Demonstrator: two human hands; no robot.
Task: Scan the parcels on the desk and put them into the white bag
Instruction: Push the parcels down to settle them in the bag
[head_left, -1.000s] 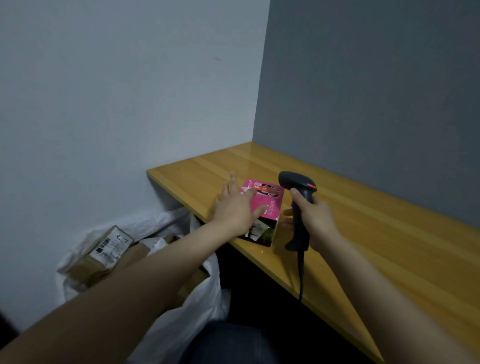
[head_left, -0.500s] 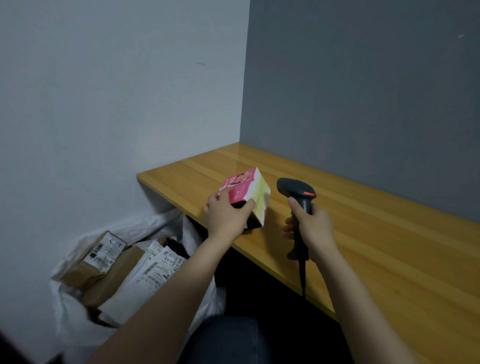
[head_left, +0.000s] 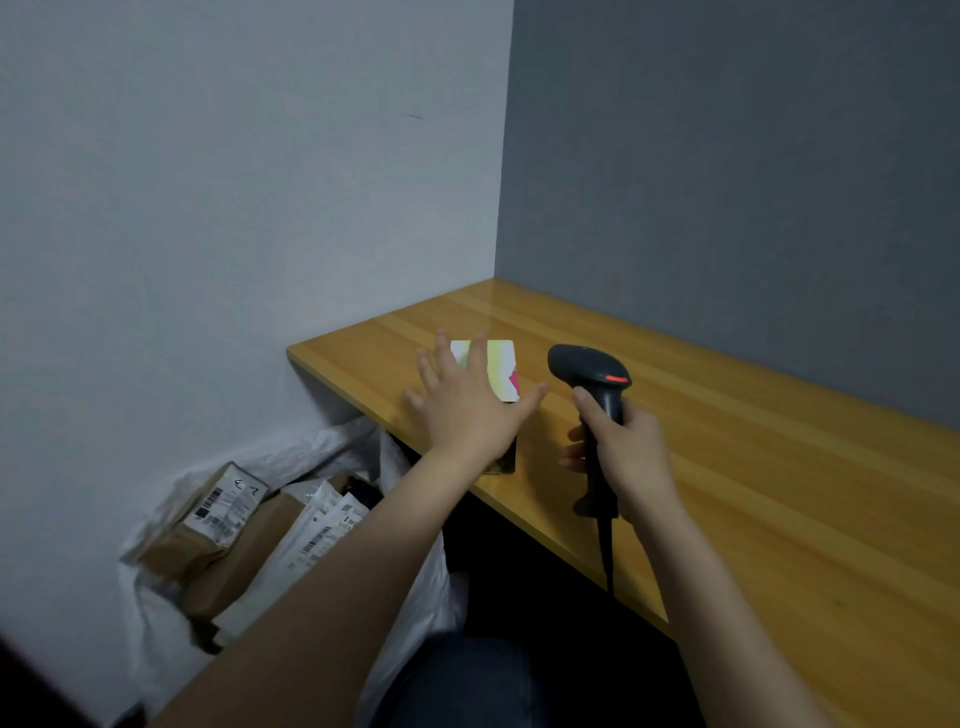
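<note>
A small box parcel lies on the wooden desk near its front left corner, a white, yellow-green and pink face turned up. My left hand rests flat on top of it with fingers spread, hiding most of the box. My right hand grips a black barcode scanner upright just to the right of the box, its head pointing toward the box. The white bag stands open on the floor below the desk's left end.
In the bag lie brown parcels with labels and a white mailer. The scanner's cable hangs over the desk's front edge. A white wall stands at the left and a grey wall behind the desk. My dark-trousered knee is at the bottom.
The box was lying pink side up, then my left hand lifted and turned it. It now lies on the desk with another face up, and my left hand is spread flat over it.
</note>
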